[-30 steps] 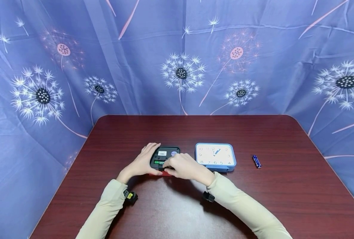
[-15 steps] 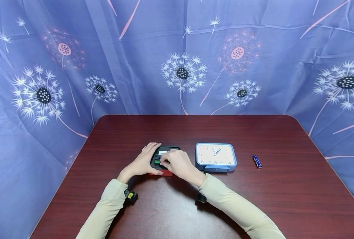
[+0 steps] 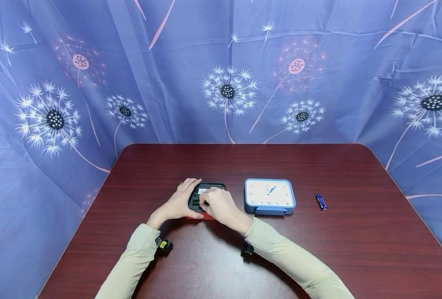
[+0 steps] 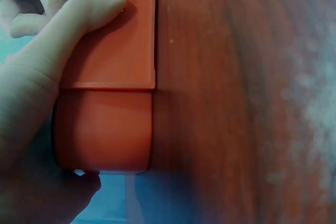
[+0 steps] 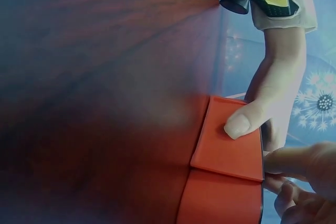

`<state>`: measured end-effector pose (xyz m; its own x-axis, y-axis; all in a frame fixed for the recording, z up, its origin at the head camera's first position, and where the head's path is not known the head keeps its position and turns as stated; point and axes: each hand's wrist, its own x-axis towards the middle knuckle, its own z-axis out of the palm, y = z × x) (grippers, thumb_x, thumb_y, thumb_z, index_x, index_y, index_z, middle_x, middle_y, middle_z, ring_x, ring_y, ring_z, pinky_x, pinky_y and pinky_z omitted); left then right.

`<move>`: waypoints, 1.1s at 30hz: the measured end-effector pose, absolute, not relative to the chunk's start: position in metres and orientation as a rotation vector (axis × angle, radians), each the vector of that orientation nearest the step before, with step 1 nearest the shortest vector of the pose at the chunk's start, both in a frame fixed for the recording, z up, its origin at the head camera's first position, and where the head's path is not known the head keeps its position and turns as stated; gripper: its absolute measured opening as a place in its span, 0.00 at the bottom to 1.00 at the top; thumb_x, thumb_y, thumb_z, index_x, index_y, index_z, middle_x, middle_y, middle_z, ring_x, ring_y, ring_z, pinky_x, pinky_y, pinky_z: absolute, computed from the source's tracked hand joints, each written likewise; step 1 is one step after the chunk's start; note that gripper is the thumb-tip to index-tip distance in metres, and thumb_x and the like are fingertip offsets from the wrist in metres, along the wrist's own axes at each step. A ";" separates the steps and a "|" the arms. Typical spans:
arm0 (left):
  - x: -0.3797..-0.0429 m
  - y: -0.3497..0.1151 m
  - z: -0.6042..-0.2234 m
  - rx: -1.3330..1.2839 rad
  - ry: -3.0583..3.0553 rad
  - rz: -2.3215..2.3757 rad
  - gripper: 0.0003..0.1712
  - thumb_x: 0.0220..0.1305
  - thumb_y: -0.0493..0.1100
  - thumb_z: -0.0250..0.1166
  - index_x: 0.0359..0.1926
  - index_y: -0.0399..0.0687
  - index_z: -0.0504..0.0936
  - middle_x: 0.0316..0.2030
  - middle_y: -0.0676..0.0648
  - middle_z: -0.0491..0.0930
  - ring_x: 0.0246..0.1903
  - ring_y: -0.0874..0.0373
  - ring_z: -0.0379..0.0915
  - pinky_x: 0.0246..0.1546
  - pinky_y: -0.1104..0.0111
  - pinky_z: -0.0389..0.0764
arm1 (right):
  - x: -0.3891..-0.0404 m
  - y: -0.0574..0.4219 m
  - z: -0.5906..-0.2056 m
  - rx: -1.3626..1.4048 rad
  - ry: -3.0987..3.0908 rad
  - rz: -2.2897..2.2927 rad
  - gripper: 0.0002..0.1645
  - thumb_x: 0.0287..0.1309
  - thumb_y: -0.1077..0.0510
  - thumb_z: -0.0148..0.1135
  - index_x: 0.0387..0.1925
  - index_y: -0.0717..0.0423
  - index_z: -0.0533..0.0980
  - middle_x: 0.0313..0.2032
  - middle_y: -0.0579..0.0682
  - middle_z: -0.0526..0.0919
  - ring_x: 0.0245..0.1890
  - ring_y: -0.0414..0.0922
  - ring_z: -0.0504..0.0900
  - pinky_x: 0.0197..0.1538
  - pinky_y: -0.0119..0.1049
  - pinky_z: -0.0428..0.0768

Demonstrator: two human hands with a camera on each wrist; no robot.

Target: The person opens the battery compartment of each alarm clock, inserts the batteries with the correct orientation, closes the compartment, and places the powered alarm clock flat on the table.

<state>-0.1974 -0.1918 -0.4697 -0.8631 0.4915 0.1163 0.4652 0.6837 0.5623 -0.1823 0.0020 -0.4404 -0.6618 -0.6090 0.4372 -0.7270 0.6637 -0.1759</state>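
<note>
One red case (image 5: 226, 156), black back (image 3: 195, 196) up, just left of centre in the head view: gripped across one end by the left hand (image 3: 177, 203), reached into beside a green battery (image 3: 196, 202) by the curled right hand (image 3: 221, 205); pinching or pressing, cannot tell. Likely risks: a skid from a slack left grip, a popped-out battery from an uneven push. Seen in the head view alone: the battery; broad only in the wrist views: the red side (image 4: 110, 129).

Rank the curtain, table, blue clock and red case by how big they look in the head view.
1. Curtain
2. Table
3. Blue clock

Unsure: red case; its visible part looks smallest, but some is covered.
</note>
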 end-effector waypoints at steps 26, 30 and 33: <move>-0.196 -0.192 -0.467 0.789 2.815 0.927 0.65 0.40 0.56 0.79 0.73 0.36 0.54 0.69 0.36 0.58 0.70 0.42 0.50 0.69 0.37 0.47 | -0.184 -0.003 -0.446 1.051 -2.564 0.474 0.08 0.44 0.59 0.74 0.21 0.44 0.82 0.27 0.39 0.83 0.32 0.40 0.84 0.29 0.36 0.81; -0.197 -0.192 -0.467 0.794 2.827 0.923 0.65 0.39 0.57 0.79 0.73 0.35 0.54 0.68 0.37 0.59 0.69 0.42 0.51 0.69 0.38 0.48 | -0.184 -0.003 -0.445 1.051 -2.619 0.501 0.07 0.48 0.56 0.74 0.22 0.44 0.82 0.28 0.40 0.82 0.32 0.42 0.85 0.29 0.38 0.82; -0.198 -0.192 -0.470 0.789 2.830 0.923 0.66 0.39 0.57 0.79 0.73 0.36 0.54 0.68 0.37 0.59 0.69 0.43 0.52 0.69 0.38 0.48 | -0.185 -0.004 -0.444 1.059 -2.653 0.526 0.07 0.50 0.55 0.73 0.22 0.45 0.81 0.29 0.41 0.82 0.32 0.42 0.85 0.30 0.38 0.82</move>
